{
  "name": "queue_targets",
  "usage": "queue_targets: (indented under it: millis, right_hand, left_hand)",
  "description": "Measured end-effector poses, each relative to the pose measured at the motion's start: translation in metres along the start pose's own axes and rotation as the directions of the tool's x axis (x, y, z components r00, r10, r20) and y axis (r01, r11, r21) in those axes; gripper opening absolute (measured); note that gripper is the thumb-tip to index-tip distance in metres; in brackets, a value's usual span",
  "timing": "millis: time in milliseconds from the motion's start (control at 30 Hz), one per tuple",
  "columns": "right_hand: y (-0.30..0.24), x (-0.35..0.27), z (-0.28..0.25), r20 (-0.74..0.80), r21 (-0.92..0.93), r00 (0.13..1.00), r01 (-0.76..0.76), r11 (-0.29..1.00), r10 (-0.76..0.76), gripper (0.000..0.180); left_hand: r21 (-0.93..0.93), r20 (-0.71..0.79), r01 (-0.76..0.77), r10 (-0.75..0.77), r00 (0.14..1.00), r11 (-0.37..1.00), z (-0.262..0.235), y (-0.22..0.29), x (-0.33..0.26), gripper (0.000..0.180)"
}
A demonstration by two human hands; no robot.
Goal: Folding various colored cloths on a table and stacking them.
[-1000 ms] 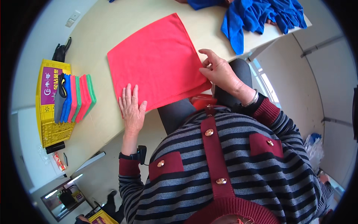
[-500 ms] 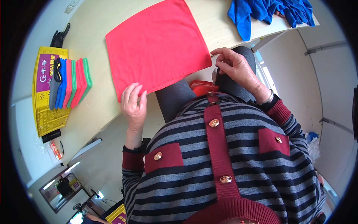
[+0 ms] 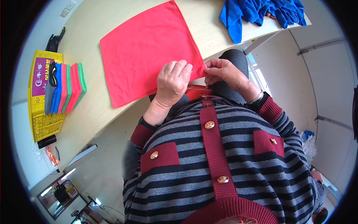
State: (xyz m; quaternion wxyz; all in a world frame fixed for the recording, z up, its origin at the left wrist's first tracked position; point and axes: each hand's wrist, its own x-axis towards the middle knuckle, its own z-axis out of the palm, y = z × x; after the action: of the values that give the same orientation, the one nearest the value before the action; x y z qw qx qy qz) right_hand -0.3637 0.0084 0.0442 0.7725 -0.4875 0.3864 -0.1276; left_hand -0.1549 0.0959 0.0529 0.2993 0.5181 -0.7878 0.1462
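A square red cloth [image 3: 145, 52] lies spread on the pale table, its stitched near edge reaching the table's front. At its near right corner my right hand [image 3: 225, 74] pinches the cloth between thumb and forefinger. My left hand [image 3: 173, 80] is over the near edge, a little left of that corner, with its fingers curled closed. Whatever is between those fingers is hidden behind the hand.
On the left, a yellow basket [image 3: 46, 125] holds a row of folded cloths [image 3: 69, 87] in grey, blue, red and green. Crumpled blue cloths [image 3: 261, 13] lie at the table's far right. A black glove-like thing [image 3: 55, 41] is behind the basket.
My left hand has moved right from the cloth's near left corner and curled its fingers. My right hand has closed on the near right corner.
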Motion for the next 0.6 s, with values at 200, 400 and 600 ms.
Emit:
queue_targets:
  millis: [200, 400, 600]
  right_hand:
    - [-0.013, 0.001, 0.011, 0.01, 0.12, 1.0, -0.005, 0.993, 0.004, 0.021]
    - [-0.012, 0.0, 0.008, 0.018, 0.212, 0.999, -0.038, 0.976, 0.035, 0.025]
    - [-0.02, -0.001, 0.013, 0.057, 0.157, 0.994, -0.097, 0.983, 0.089, 0.026]
  left_hand:
    - [-0.013, 0.009, -0.05, 0.05, 0.999, 0.999, -0.01, 0.002, -0.002, 0.029]
    - [-0.005, 0.074, -0.113, 0.113, 0.991, 0.994, -0.007, 0.002, -0.005, 0.03]
    - [0.031, 0.155, -0.205, 0.198, 0.968, 0.978, -0.011, -0.001, 0.002, 0.027]
